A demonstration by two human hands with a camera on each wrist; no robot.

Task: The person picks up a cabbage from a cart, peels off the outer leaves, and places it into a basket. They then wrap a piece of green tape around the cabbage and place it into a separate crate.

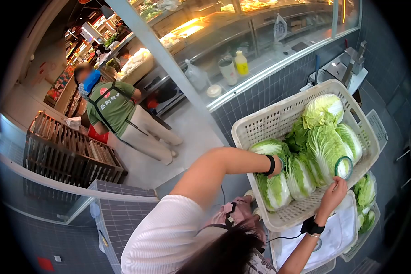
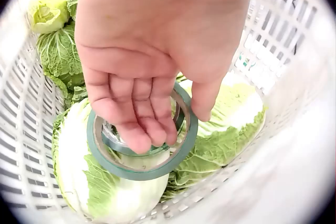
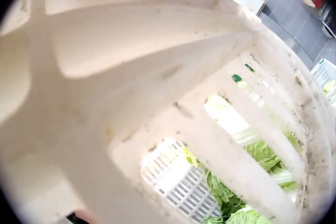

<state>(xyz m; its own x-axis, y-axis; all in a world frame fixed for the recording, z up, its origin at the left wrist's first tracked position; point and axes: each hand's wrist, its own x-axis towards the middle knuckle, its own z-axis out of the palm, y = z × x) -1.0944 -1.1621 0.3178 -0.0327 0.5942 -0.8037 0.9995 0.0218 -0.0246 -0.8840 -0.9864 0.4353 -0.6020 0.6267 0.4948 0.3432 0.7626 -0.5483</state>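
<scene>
Chinese cabbages (image 1: 301,176) lie in a pale plastic basket (image 1: 260,119) with slotted sides. My left hand (image 1: 275,167) reaches in over the near-left cabbages. In the left wrist view, its fingers (image 2: 149,124) hook through a roll of green tape (image 2: 100,153), and the thumb lies along the roll's outside. At the basket's near-right rim, my right hand (image 1: 334,194) pinches the lower edge of another green tape roll (image 1: 350,168), which overlaps a white cabbage base. The basket wall (image 3: 157,85) fills most of the right wrist view and hides most of that hand.
Below the basket are a white-covered crate (image 1: 338,239) and another crate of cabbages (image 1: 365,201). A tiled ledge (image 1: 242,98) with a window runs behind, bearing a yellow bottle (image 1: 241,63). A person in a green shirt (image 1: 112,107) stands beyond the opening at left.
</scene>
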